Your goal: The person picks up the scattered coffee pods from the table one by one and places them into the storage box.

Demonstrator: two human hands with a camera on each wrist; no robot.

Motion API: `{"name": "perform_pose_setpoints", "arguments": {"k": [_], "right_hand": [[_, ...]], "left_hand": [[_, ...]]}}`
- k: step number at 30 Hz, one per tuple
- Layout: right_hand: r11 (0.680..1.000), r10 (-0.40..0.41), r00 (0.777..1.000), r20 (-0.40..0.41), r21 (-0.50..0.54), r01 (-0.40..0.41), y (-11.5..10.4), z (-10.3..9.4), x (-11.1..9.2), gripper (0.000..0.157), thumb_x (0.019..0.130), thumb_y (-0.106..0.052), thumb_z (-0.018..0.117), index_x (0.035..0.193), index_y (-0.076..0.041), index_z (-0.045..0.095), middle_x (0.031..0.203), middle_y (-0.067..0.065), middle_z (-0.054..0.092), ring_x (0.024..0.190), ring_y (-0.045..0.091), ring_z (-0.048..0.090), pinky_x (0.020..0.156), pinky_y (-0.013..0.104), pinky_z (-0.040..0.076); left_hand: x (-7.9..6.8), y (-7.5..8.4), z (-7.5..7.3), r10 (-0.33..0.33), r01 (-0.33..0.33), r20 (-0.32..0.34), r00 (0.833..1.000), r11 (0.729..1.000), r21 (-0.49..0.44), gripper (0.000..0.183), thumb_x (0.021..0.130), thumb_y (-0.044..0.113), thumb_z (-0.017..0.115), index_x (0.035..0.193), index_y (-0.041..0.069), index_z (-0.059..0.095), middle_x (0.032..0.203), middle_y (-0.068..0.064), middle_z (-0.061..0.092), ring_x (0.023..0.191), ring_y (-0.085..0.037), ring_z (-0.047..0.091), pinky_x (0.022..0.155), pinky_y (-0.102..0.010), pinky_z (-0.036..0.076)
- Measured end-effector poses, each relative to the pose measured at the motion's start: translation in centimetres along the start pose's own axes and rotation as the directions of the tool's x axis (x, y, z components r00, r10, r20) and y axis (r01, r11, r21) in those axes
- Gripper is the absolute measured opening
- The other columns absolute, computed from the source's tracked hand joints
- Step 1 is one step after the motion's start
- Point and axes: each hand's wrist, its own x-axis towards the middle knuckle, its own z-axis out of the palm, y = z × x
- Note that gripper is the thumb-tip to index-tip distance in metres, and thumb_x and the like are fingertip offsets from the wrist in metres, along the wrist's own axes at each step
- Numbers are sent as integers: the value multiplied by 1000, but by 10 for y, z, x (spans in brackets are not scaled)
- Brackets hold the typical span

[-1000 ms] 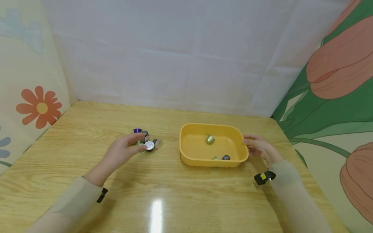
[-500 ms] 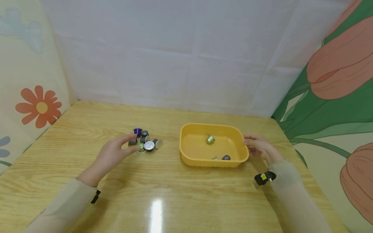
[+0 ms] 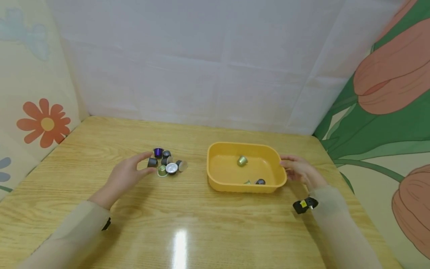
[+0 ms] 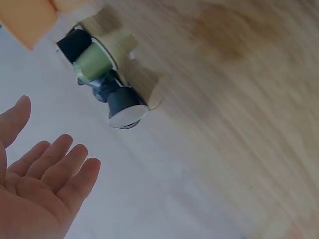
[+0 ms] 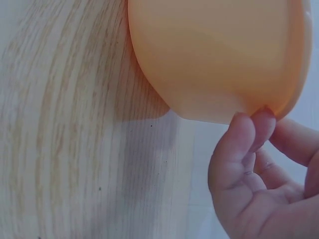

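Note:
My left hand (image 3: 125, 175) is just left of a small heap of coffee capsules, its thumb and fingers apart with nothing held between them. Closest to its fingertips are a black capsule (image 3: 152, 162) and a green capsule (image 3: 162, 170). A purple capsule (image 3: 158, 152), a capsule with its silver lid up (image 3: 172, 169) and other dark ones make up the rest of the heap. On the right, my right hand (image 3: 300, 170) grips the end of a yellow tub (image 5: 214, 64) at its rim, fingers bent against the outer wall. Inside the tub lie a green capsule (image 3: 242, 161) and a dark capsule (image 3: 260, 182).
Everything stands on a wood-grain table (image 3: 201, 224). A white sheet (image 3: 201, 67) hangs along its back edge. Flower-patterned panels (image 3: 379, 130) flank the table on both sides. The tub's front wall partly hides a light green piece (image 3: 247, 182) inside.
My left hand has drawn back leftward from the heap, uncovering the black and green capsules. The capsules near it have shifted slightly left. The right hand and the tub have stayed in place.

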Motion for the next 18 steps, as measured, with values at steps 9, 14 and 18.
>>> {"name": "perform_pose_setpoints", "arguments": {"k": [9,14,18], "right_hand": [[999,-10,1000,22,43,9,1,0,-1,53,101,-10,50,147,4,28,82,-2,63,68,10,61,62,25,54],[999,-6,1000,21,42,5,1,0,-1,53,101,-10,50,147,3,28,82,-2,62,67,10,60,61,25,53],[1000,-1,1000,11,16,1,0,0,-1,54,101,-11,50,148,3,28,84,-1,62,68,10,59,61,25,53]], "left_hand": [[10,-12,2,-18,16,72,997,1000,23,70,93,31,67,145,-4,37,142,-33,40,125,-55,39,99,-65,36],[17,-22,2,-27,24,114,993,999,22,73,93,33,66,147,-4,33,142,-36,36,125,-57,36,100,-67,33],[20,-29,0,-35,34,138,990,999,7,76,93,36,66,148,-3,32,144,-36,33,127,-58,33,101,-69,29]]}}
